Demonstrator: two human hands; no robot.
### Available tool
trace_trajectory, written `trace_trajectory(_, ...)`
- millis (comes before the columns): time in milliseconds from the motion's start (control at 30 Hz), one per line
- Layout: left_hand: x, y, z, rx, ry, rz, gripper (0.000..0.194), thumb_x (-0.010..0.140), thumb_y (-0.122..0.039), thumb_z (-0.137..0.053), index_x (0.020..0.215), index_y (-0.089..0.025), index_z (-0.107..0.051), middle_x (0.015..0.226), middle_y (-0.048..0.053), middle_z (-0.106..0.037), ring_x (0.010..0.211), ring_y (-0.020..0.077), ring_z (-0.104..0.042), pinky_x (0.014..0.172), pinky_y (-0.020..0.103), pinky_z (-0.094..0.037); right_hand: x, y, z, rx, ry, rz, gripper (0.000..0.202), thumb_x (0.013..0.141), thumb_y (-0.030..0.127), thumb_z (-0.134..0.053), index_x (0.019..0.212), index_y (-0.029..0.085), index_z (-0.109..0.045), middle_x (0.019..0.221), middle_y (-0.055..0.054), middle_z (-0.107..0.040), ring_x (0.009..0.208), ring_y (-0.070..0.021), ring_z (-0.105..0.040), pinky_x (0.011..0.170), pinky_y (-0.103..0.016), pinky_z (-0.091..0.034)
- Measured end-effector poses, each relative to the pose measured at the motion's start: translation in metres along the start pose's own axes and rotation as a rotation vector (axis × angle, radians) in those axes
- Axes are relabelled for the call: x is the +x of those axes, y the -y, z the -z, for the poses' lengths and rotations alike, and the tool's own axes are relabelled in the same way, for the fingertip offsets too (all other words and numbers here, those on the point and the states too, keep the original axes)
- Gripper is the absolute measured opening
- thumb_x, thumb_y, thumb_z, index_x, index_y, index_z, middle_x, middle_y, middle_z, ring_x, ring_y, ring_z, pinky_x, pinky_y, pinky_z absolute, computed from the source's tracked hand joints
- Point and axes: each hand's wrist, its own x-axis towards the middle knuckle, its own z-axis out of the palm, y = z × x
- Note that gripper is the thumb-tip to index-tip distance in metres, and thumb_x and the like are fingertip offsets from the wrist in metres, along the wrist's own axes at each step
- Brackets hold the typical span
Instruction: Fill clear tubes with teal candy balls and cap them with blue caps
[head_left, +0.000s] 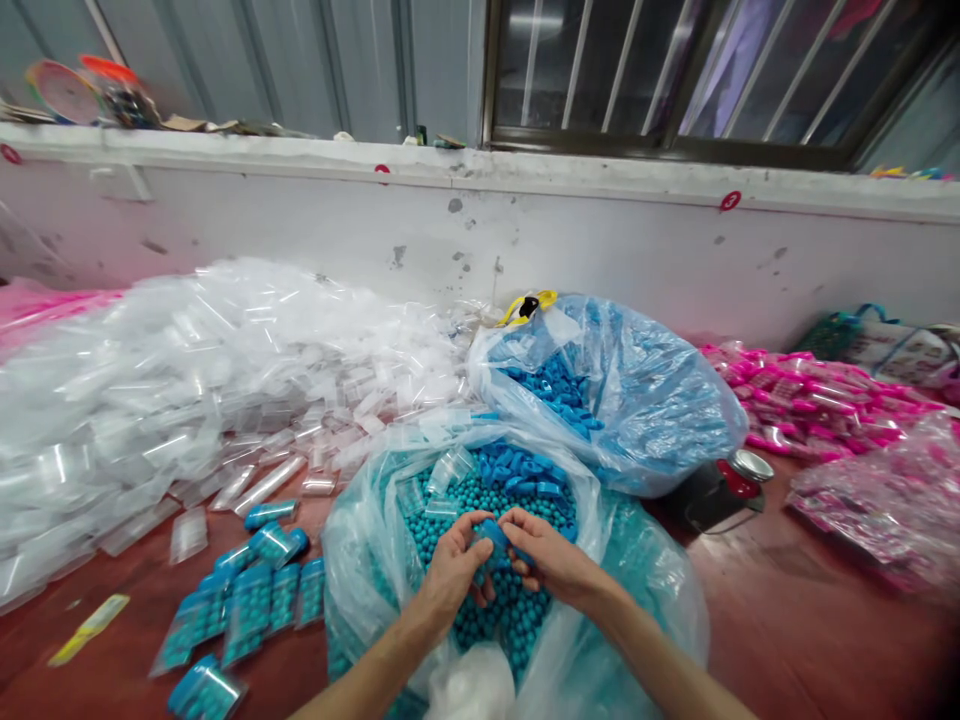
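Both hands meet over an open plastic bag (360, 560) of small teal balls (465, 495). Between them is a small clear tube with a blue cap (490, 532), its lower part mostly covered by fingers. My left hand (452, 562) is closed around the tube, thumb on its near side. From the other side, my right hand (551, 555) pinches at the blue cap. Loose blue caps (525, 468) lie on the balls at the back of the bag, with a few empty clear tubes (450, 470) to their left.
Capped tubes of teal balls (251, 600) lie left of the bag. Behind them spreads a large heap of clear tubes (225, 360). A second bag (637, 390) holds blue caps. Right are a dark canister (720, 490) and pink packets (817, 400). A yellow-handled cutter (90, 630) lies front left.
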Motion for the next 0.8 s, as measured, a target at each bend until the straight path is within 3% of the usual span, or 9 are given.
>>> trace_trajectory(67,-0.002,-0.005,0.007,0.000,0.037,0.018,0.051,0.067,-0.043,-0.055,0.109,-0.018,-0.039,0.062,-0.005,-0.051,0.038,0.0096,-0.051,0.033,0.019,-0.034,-0.006,0.005,0.005,0.115,0.078,-0.020,0.030,0.072,0.043,-0.059,0.085,0.019,-0.047,0.060,0.008,-0.043,0.045,-0.0038,-0.041,0.037,-0.013,-0.033)
trace_trajectory(133,-0.004,-0.008,0.012,0.015,0.051,0.026,0.051,0.068,-0.044,-0.055,0.109,-0.019,-0.038,0.064,-0.005,-0.052,0.039,0.0101,-0.053,0.033,0.018,-0.034,-0.007,0.008,0.009,0.137,0.066,0.004,0.033,0.067,0.038,-0.064,0.087,0.017,-0.049,0.063,0.007,-0.046,0.050,-0.0051,-0.047,0.042,-0.015,-0.038)
trace_trajectory(300,-0.007,-0.009,0.010,0.115,0.079,-0.008,0.039,0.070,-0.041,-0.053,0.102,-0.022,-0.040,0.061,-0.007,-0.048,0.035,0.0074,-0.049,0.030,0.016,-0.028,0.003,0.009,0.005,-0.125,-0.288,0.153,0.033,0.066,0.037,-0.063,0.090,0.018,-0.051,0.060,0.006,-0.050,0.043,-0.0093,-0.048,0.038,-0.021,-0.039)
trace_trajectory(400,-0.009,-0.005,0.001,0.138,0.025,-0.023,0.037,0.072,-0.038,-0.052,0.103,-0.023,-0.040,0.060,-0.008,-0.046,0.032,0.0051,-0.043,0.030,0.016,-0.026,0.001,0.009,-0.007,-0.470,-0.413,0.337,0.024,0.076,0.036,-0.053,0.090,0.018,-0.058,0.070,-0.002,-0.060,0.063,-0.0174,-0.059,0.059,-0.032,-0.049)
trace_trajectory(467,-0.010,-0.003,-0.005,0.087,-0.027,-0.021,0.042,0.073,-0.037,-0.051,0.110,-0.024,-0.037,0.059,-0.009,-0.043,0.032,0.0045,-0.039,0.030,0.016,-0.026,-0.006,0.008,-0.016,-0.663,-0.369,0.467,0.028,0.081,0.034,-0.048,0.102,0.019,-0.058,0.095,-0.008,-0.063,0.092,-0.0223,-0.057,0.083,-0.038,-0.044)
trace_trajectory(533,-0.013,-0.004,-0.010,0.004,-0.068,-0.029,0.050,0.073,-0.037,-0.051,0.118,-0.024,-0.032,0.057,-0.009,-0.041,0.032,0.0046,-0.036,0.032,0.017,-0.027,-0.014,0.007,-0.023,-0.760,-0.250,0.510,0.040,0.082,0.032,-0.047,0.120,0.019,-0.047,0.120,-0.010,-0.052,0.112,-0.0234,-0.046,0.096,-0.040,-0.035)
trace_trajectory(600,-0.016,-0.005,-0.011,-0.061,-0.073,-0.053,0.057,0.073,-0.037,-0.051,0.124,-0.024,-0.029,0.057,-0.009,-0.040,0.034,0.0050,-0.035,0.034,0.018,-0.027,-0.020,0.006,-0.026,-0.793,-0.139,0.463,0.059,0.080,0.033,-0.050,0.133,0.017,-0.029,0.135,-0.012,-0.035,0.123,-0.0235,-0.033,0.100,-0.041,-0.029)
trace_trajectory(700,-0.019,-0.009,-0.008,-0.079,-0.037,-0.098,0.058,0.073,-0.035,-0.054,0.126,-0.021,-0.033,0.058,-0.007,-0.042,0.042,0.0064,-0.037,0.041,0.019,-0.030,-0.023,0.005,-0.027,-0.847,-0.035,0.332,0.092,0.067,0.038,-0.065,0.137,0.010,-0.013,0.142,-0.018,-0.018,0.130,-0.0272,-0.015,0.104,-0.044,-0.022)
trace_trajectory(800,-0.018,-0.010,-0.005,-0.068,-0.039,-0.145,0.050,0.073,-0.031,-0.055,0.120,-0.019,-0.043,0.069,-0.003,-0.051,0.061,0.0106,-0.048,0.059,0.021,-0.039,-0.021,0.003,-0.030,-0.925,-0.069,0.329,0.104,0.057,0.034,-0.073,0.137,0.008,-0.012,0.139,-0.021,-0.020,0.129,-0.0302,-0.018,0.102,-0.045,-0.024)
